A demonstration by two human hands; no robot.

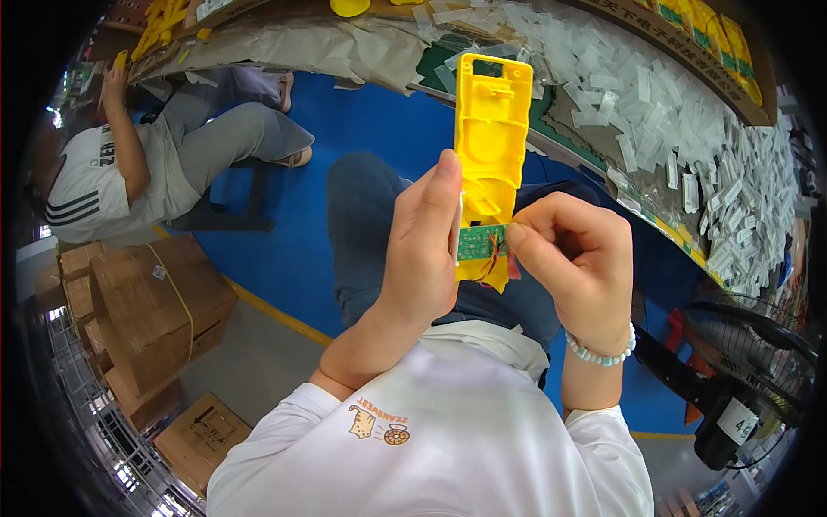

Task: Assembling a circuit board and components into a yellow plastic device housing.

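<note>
A long yellow plastic housing (pixel 493 129) stands out in front of me, its hollow inner side facing up. My left hand (pixel 424 237) is closed round its left edge, the thumb lying along the side. Across the lower part of the housing sits a green circuit board (pixel 479 243), with thin red and dark wires (pixel 495 250) at its right end. My right hand (pixel 579 258) pinches at that end, thumb and forefinger together by the wires. What exactly lies between these fingertips is too small to make out.
On the right, a workbench holds a heap of clear plastic pieces (pixel 655 95) and a carton edge (pixel 680 52) with yellow parts. A black fan (pixel 741 353) stands at lower right. Cardboard boxes (pixel 146 302) are stacked at left, below a seated person (pixel 129 172).
</note>
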